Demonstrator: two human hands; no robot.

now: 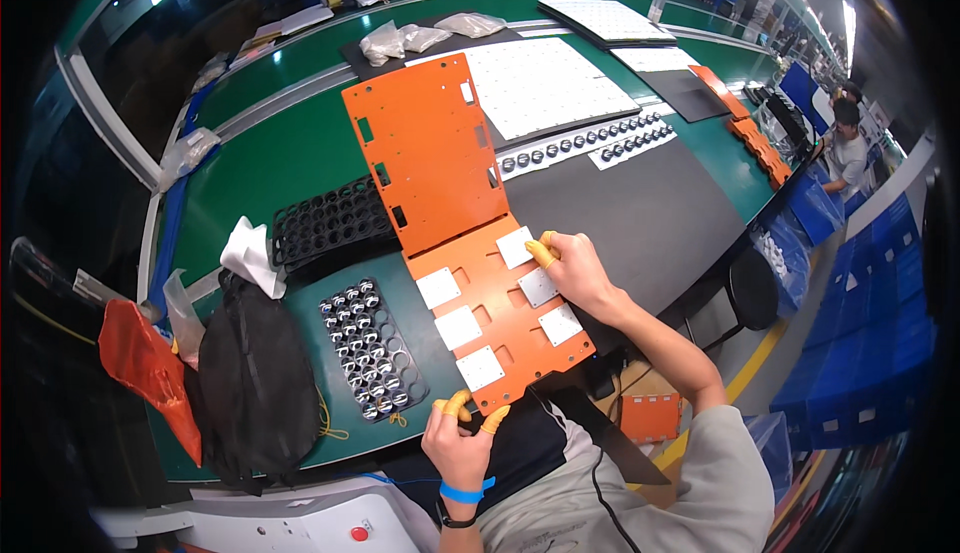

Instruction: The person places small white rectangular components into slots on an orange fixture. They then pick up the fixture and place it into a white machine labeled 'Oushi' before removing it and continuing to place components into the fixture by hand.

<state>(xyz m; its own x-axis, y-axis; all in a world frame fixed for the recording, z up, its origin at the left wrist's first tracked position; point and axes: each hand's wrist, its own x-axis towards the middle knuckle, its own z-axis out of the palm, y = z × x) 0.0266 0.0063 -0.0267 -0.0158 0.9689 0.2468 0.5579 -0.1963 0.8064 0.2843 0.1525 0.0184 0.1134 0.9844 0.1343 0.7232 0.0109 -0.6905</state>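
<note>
A hinged orange fixture (497,305) lies before me, its orange lid (430,158) raised at the far side. White square plates (458,327) sit in two columns on its base; one plate on the right (538,288) looks greyer. My right hand (572,271), with yellow finger cots, is closed, its fingertips pinching the edge of the far right white plate (514,248). At the near left corner of the fixture is my left hand (460,445), also in yellow finger cots. Its thumb and forefinger are apart beside the corner, with nothing visible between them.
Left of the fixture lie a tray of small round parts (365,353), a black honeycomb tray (332,225) and a black bag (255,378). Beyond are a white sheet of parts (545,83), rows of dark round pieces (585,140) and plastic bags (402,41). A person (848,148) sits far right.
</note>
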